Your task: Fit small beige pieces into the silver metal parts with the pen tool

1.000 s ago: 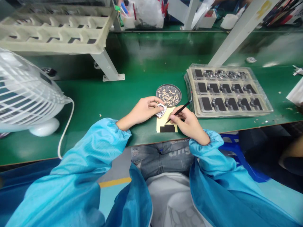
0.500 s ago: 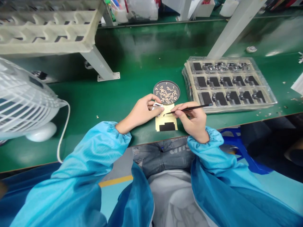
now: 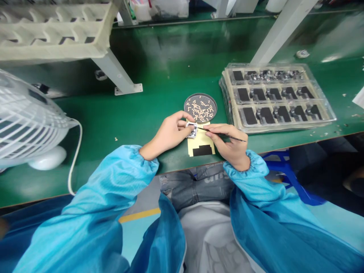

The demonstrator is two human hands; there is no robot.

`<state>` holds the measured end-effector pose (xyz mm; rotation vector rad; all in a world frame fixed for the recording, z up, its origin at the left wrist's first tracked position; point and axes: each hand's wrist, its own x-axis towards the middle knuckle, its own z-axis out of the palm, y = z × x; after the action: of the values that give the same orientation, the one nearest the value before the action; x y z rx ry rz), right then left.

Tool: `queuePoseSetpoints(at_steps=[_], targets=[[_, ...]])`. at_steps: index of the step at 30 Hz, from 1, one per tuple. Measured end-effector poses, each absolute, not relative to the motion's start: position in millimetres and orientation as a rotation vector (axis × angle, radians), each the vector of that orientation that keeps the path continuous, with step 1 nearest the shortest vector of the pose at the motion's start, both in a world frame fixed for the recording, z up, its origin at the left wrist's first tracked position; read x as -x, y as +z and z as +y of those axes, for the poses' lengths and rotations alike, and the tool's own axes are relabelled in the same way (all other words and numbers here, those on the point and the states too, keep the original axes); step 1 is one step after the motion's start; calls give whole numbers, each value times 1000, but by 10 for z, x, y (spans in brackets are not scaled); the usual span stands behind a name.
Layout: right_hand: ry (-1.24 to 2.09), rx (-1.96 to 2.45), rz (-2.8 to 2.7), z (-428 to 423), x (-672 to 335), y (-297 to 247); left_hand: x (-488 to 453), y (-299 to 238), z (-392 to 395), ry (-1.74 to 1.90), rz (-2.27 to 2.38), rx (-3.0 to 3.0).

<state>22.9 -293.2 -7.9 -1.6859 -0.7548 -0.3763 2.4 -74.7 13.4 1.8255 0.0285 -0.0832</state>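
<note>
My left hand [image 3: 170,133] pinches a small silver metal frame [image 3: 192,129] just above a yellow backing sheet [image 3: 200,143] that carries a black sticker near its front edge. My right hand [image 3: 231,143] grips black tweezers [image 3: 222,134], held almost level, with their tip at the frame's right side. Both hands hover near the front edge of the green bench [image 3: 159,102]. A round perforated dish [image 3: 200,107] with several small pale parts lies just behind the hands.
A clear blister tray [image 3: 277,99] of black and metal parts sits to the right. A white fan [image 3: 27,121] with its cord stands at the left. A cream rack [image 3: 54,32] on a white leg rises at the back left; a white post [image 3: 277,32] slants at the back right.
The tweezers swung from pointing down at the yellow sheet to lying level, and their tip now meets the metal frame. My left hand stayed put with the frame.
</note>
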Motion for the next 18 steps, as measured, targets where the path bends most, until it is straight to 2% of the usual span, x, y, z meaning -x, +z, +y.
queuePoseSetpoints(at_steps=[18], targets=[[-373, 1712, -820, -2914, -238, -61, -33, 83, -738, -92, -1, -1798]])
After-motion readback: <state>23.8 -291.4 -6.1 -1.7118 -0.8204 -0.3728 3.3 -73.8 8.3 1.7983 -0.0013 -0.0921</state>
